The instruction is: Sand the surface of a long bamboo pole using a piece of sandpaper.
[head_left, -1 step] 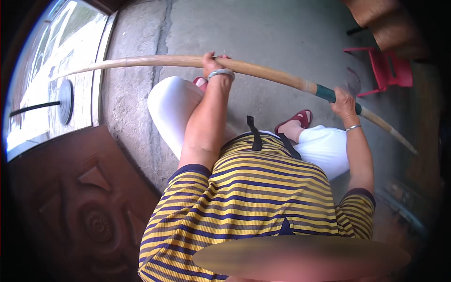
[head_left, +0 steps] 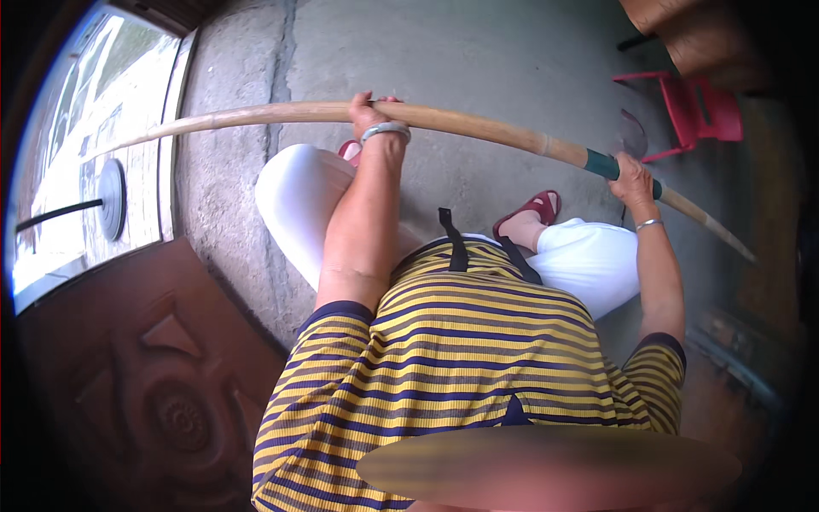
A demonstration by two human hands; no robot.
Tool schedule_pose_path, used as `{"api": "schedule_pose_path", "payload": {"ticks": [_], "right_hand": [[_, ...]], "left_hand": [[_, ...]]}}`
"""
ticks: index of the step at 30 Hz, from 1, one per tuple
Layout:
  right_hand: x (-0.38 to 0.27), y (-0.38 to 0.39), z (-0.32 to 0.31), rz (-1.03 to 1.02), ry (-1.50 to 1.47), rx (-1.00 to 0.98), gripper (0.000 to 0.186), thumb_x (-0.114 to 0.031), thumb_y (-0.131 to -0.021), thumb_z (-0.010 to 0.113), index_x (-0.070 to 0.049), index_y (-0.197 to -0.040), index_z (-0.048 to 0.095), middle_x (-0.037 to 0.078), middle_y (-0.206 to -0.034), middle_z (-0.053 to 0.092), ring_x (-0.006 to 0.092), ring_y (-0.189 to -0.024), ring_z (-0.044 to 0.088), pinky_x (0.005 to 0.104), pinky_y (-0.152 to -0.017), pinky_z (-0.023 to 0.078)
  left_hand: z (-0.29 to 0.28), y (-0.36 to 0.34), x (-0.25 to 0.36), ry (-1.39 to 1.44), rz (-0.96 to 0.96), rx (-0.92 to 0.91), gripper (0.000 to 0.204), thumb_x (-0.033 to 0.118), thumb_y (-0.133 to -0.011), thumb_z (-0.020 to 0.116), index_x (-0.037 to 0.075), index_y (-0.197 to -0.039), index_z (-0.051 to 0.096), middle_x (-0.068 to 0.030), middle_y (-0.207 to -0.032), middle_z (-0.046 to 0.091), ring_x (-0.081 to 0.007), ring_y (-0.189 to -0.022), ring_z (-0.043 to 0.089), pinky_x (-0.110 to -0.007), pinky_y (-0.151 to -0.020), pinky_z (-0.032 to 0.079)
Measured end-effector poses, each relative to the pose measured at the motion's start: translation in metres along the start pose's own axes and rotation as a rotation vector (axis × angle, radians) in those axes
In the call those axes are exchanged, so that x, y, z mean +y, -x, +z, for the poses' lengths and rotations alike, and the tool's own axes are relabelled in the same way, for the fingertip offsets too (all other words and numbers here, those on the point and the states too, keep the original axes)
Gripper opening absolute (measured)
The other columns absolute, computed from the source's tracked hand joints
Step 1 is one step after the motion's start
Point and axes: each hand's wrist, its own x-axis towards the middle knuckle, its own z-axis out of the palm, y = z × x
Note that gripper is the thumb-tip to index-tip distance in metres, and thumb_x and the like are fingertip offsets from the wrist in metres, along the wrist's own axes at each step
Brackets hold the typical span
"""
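Note:
A long, pale, gently bowed wooden pole [head_left: 478, 128] with a ringed joint runs across my front, tapering toward both ends. My left hand [head_left: 368, 111] is closed round its middle; a bangle circles that wrist. On the pole's right part, a dark green wrap [head_left: 601, 165] goes round the wood. My right hand [head_left: 633, 179] grips this wrap and presses it to the pole; its material is too unclear to tell. The thin right tip sticks out past my right hand, while the left end reaches toward the bright doorway.
A small red chair [head_left: 704, 107] stands at the far right, with a thin curved dark piece [head_left: 634, 135] by it. At left are a carved brown door [head_left: 171, 341] and a round grey disc [head_left: 113, 200] on a black bar. Concrete floor [head_left: 478, 51] lies underneath.
The green wrap and my right hand have slid right along the pole, away from the ringed joint. My left hand sits slightly farther left in view. The whole view has shifted a little.

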Motion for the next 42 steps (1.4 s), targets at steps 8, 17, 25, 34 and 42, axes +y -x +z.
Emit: {"api": "schedule_pose_path", "payload": {"ticks": [8, 17, 25, 34, 42], "right_hand": [[-0.124, -0.05, 0.01, -0.083, -0.111, 0.07, 0.025, -0.008, -0.06, 0.067, -0.006, -0.078, 0.05, 0.016, -0.077, 0.061, 0.0335, -0.075, 0.062, 0.039, -0.065, 0.051], [0.013, 0.018, 0.018, 0.247, -0.037, -0.233, 0.03, -0.009, -0.064, 0.069, -0.004, -0.091, 0.057, 0.017, -0.093, 0.062, 0.0349, -0.095, 0.059, 0.0424, -0.083, 0.047], [-0.075, -0.033, 0.007, -0.091, -0.229, -0.019, 0.026, -0.008, -0.061, 0.068, -0.004, -0.082, 0.054, 0.017, -0.079, 0.063, 0.0361, -0.078, 0.062, 0.043, -0.069, 0.051], [-0.069, -0.017, -0.005, -0.181, -0.209, 0.072, 0.021, -0.01, -0.065, 0.066, -0.005, -0.077, 0.051, 0.019, -0.074, 0.061, 0.0399, -0.071, 0.06, 0.0463, -0.063, 0.048], [-0.076, -0.023, -0.006, -0.158, -0.181, -0.001, 0.025, -0.011, -0.062, 0.07, -0.004, -0.08, 0.054, 0.019, -0.074, 0.062, 0.0384, -0.073, 0.061, 0.0445, -0.065, 0.05]], "left_hand": [[-0.002, -0.006, -0.014, -0.073, 0.041, 0.009, 0.024, 0.017, -0.069, 0.058, 0.007, -0.081, 0.041, -0.0058, -0.065, 0.046, -0.0223, -0.054, 0.049, -0.038, -0.055, 0.048], [0.003, -0.002, -0.007, -0.103, 0.047, -0.057, 0.021, 0.019, -0.067, 0.059, 0.01, -0.075, 0.042, -0.004, -0.06, 0.044, -0.02, -0.053, 0.048, -0.035, -0.054, 0.047], [0.005, 0.007, -0.007, -0.06, 0.042, -0.08, 0.019, 0.015, -0.069, 0.058, 0.01, -0.077, 0.042, -0.0069, -0.06, 0.047, -0.0237, -0.051, 0.051, -0.039, -0.054, 0.047], [0.003, 0.004, -0.025, -0.232, 0.047, 0.168, 0.026, 0.013, -0.071, 0.062, -0.004, -0.089, 0.053, -0.0168, -0.074, 0.057, -0.0292, -0.055, 0.057, -0.04, -0.056, 0.05], [-0.003, 0.021, -0.01, -0.483, 0.114, 0.165, 0.039, 0.014, -0.07, 0.06, -0.008, -0.102, 0.057, -0.0202, -0.1, 0.062, -0.0309, -0.086, 0.061, -0.04, -0.077, 0.047]]}}
